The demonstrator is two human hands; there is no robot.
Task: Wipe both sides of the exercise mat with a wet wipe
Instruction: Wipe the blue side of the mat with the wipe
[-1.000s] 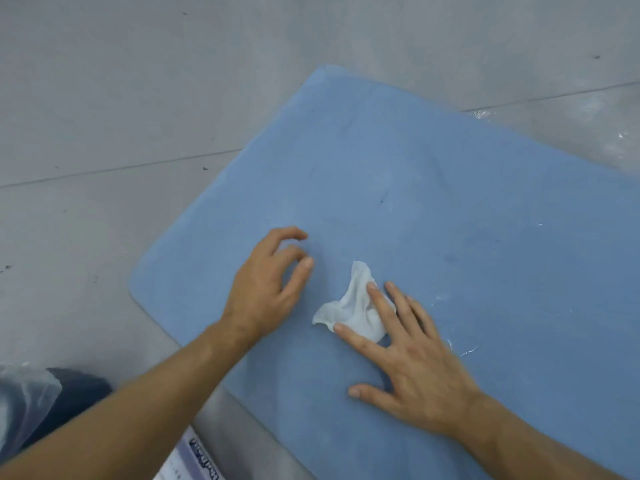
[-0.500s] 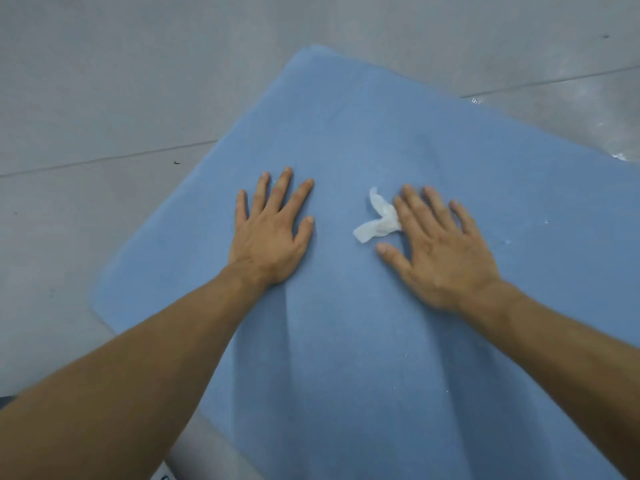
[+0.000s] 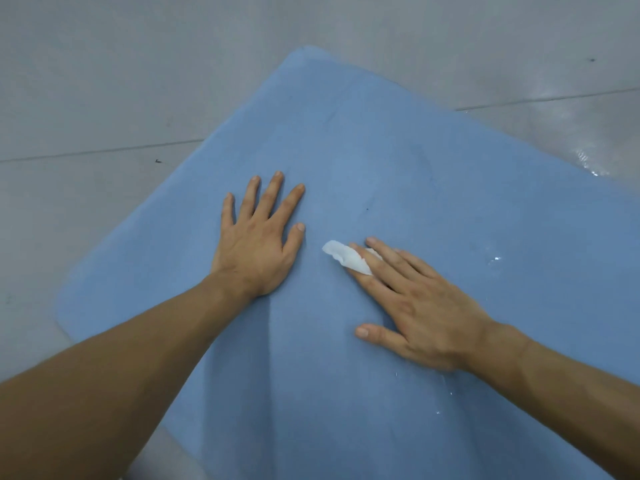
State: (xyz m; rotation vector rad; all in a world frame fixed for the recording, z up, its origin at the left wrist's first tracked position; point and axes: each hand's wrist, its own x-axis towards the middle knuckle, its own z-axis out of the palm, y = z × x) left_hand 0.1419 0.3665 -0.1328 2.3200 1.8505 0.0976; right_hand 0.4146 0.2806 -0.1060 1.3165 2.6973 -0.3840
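1. I see one blue mat (image 3: 433,161) lying flat on the grey floor (image 3: 104,81), turned at an angle to me.
2. Two of its rounded corners show: one far ahead, one near on my left. The long left edge runs straight between them. The right side runs out of view.
3. Bare floor borders the mat along the left edge and beyond the far corner. Wide bare mat lies ahead of both hands and to the right.
4. My left hand (image 3: 258,251) lies palm down on the mat, fingers straight and spread, holding nothing, near the left edge.
5. My right hand (image 3: 426,313) lies flat just beside it, fingers straight, thumb out to the side.
6. One white wipe (image 3: 346,259) sits on the mat between the hands, folded over the right forefinger, its far end under the next fingers.
7. Count: one mat, one wipe, two hands.
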